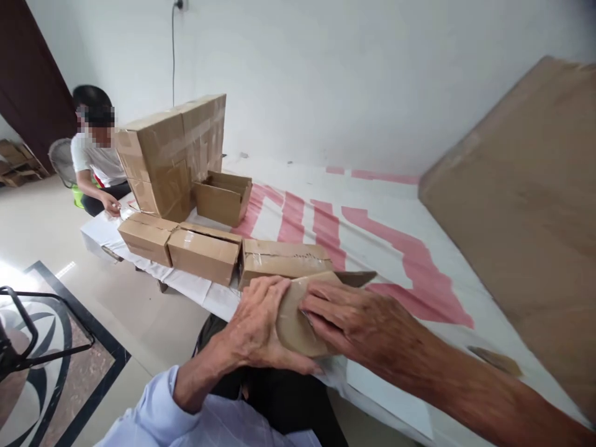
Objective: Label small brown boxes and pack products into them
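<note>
A small brown cardboard box (pixel 291 320) is held above my lap at the table's front edge, its rounded panel facing me and a flap (pixel 356 277) sticking out to the right. My left hand (pixel 261 323) wraps around its left side, thumb along the lower edge. Against the panel, the fingers of my right hand (pixel 347 310) are bent and pressed together at the box. Whether they also hold something small is hidden. Just behind stands a closed cardboard box (pixel 286 254) with a torn-looking top seam.
More cardboard boxes (pixel 202 253) line the table edge to the left. An open box (pixel 218 202) stands by a tall taped carton (pixel 172 158). Another person (pixel 100 161) sits at the far left end. A large cardboard sheet (pixel 521 205) leans at right. Red-marked white sheeting (pixel 372 261) covers the table.
</note>
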A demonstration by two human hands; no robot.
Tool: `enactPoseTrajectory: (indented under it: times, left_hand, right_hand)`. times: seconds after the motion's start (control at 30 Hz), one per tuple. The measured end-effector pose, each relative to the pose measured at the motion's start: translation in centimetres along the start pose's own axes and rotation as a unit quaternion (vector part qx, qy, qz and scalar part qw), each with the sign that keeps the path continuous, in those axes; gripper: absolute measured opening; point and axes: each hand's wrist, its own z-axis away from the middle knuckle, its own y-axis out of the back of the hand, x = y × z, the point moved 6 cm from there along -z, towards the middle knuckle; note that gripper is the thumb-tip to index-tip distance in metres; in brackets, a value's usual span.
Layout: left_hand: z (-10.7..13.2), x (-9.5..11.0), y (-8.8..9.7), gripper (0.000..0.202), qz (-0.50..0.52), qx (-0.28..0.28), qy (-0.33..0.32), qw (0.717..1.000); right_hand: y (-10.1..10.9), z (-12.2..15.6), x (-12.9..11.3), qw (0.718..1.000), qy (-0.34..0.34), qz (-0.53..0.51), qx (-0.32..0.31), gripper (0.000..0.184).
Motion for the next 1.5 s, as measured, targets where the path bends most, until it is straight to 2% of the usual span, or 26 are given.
enactPoseTrajectory:
  times: [0.17, 0.27, 0.4, 0.57, 0.73, 0.9, 0.97, 1.03, 1.13, 1.2, 1.3, 1.4, 1.5]
  left_hand:
    - [-0.3, 0.6, 0.2, 0.126, 0.001, -0.002, -0.013, 1.0]
    - [-0.6, 0.7, 0.2, 0.126, -0.007, -0.004, -0.022, 1.0]
    - [-0.6, 1.2, 0.3, 0.12, -0.024, 0.003, -0.049, 0.999]
    - [-0.8, 1.3, 0.4, 0.123, -0.024, -0.013, -0.027, 0.999]
    - [-0.9, 1.9, 0.7, 0.117, -0.031, -0.015, -0.027, 0.999]
    - [-0.8, 1.7, 0.7, 0.116, -0.051, -0.011, -0.027, 0.998]
    - [-0.9, 1.4, 0.6, 0.118, -0.055, -0.014, -0.028, 0.998]
    - [-0.9, 1.1, 0.6, 0.12, -0.056, -0.018, -0.031, 0.998]
    - [-0.6, 0.8, 1.3, 0.117, -0.057, -0.005, -0.042, 0.997]
    - [-0.2, 0.3, 2.2, 0.112, -0.067, 0.018, -0.046, 0.997]
    - [0.0, -0.8, 3.3, 0.103, -0.088, 0.038, -0.057, 0.994]
    - [-0.1, -1.6, 3.8, 0.102, -0.101, 0.033, -0.063, 0.992]
    - [-0.2, -1.6, 4.1, 0.103, -0.112, 0.029, -0.058, 0.992]
  right_hand:
    - [0.7, -0.9, 0.2, 0.991, -0.063, -0.03, -0.116, 0.021]
    - [1.2, -1.2, 0.7, 0.985, -0.074, -0.062, -0.144, 0.023]
    - [1.7, -1.2, 0.8, 0.984, -0.04, -0.1, -0.142, 0.023]
    - [1.5, -1.4, 0.6, 0.987, -0.013, -0.099, -0.123, 0.027]
    - [1.4, -1.1, 0.3, 0.99, -0.002, -0.074, -0.123, 0.033]
    - [2.3, 0.4, -0.1, 0.996, -0.001, -0.054, -0.07, 0.034]
    - [3.6, 0.9, 0.0, 0.995, -0.025, -0.085, -0.035, 0.032]
    - [5.4, 1.7, 0.7, 0.989, -0.079, -0.125, 0.001, 0.027]
    - [7.9, 4.1, 3.5, 0.966, -0.202, -0.154, 0.044, 0.018]
    - [8.4, 7.2, 6.1, 0.945, -0.283, -0.154, 0.058, 0.012]
    - [6.2, 13.7, 10.4, 0.903, -0.397, -0.157, 0.041, 0.011]
    - [1.4, 20.2, 13.6, 0.861, -0.482, -0.157, -0.032, 0.009]
    - [-3.5, 23.8, 15.6, 0.839, -0.514, -0.157, -0.08, 0.008]
